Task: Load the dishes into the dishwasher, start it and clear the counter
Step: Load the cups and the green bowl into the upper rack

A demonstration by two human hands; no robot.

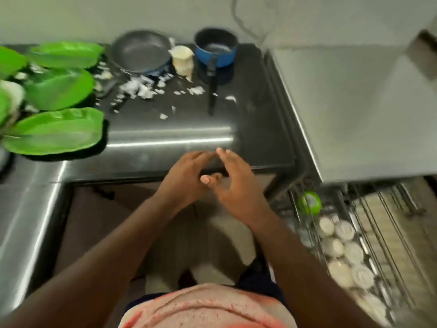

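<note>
My left hand (186,176) and my right hand (234,181) meet at the front edge of the steel counter (165,136), fingers relaxed, touching each other and holding nothing. Green leaf-shaped plates (56,131) lie on the counter's left side. At the back stand a grey frying pan (140,52), a cream cup (182,59) and a blue saucepan (216,48) with a black handle. White food scraps (142,88) are scattered on the counter. To the right, the dishwasher rack (369,233) is pulled out, with several white cups (343,252) upside down and a green cup (309,202).
The dishwasher's grey body (354,110) rises right of the counter. A lower steel surface (26,209) runs along the left. Brown floor shows between the counter and me. The picture is motion-blurred.
</note>
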